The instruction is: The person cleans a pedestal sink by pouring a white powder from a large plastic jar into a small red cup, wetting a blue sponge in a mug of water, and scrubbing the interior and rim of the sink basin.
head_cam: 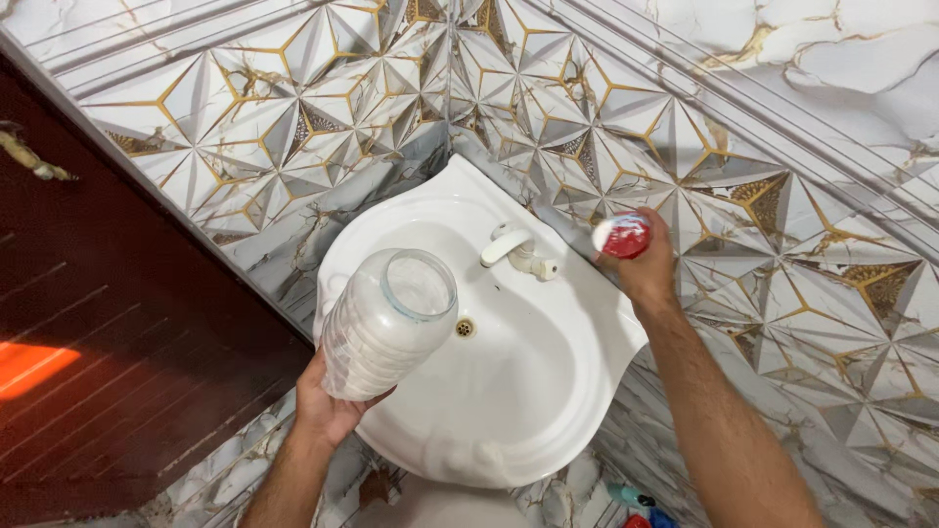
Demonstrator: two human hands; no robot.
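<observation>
A clear ribbed plastic jar [385, 323] with its mouth open rests on my left hand [330, 406], tilted over the left rim of a white corner washbasin [548, 391]. My right hand [648, 266] holds a red and white lid [623, 236] at the basin's right rim, beside the wall. A white tap [516, 250] stands between the two hands, and the drain hole [465, 328] lies just right of the jar.
Marble wall tiles with gold-edged geometric facets [323, 108] close in the corner behind the basin. A dark red wooden door [117, 323] stands at the left. Small coloured bottles [641, 508] sit on the floor below the basin.
</observation>
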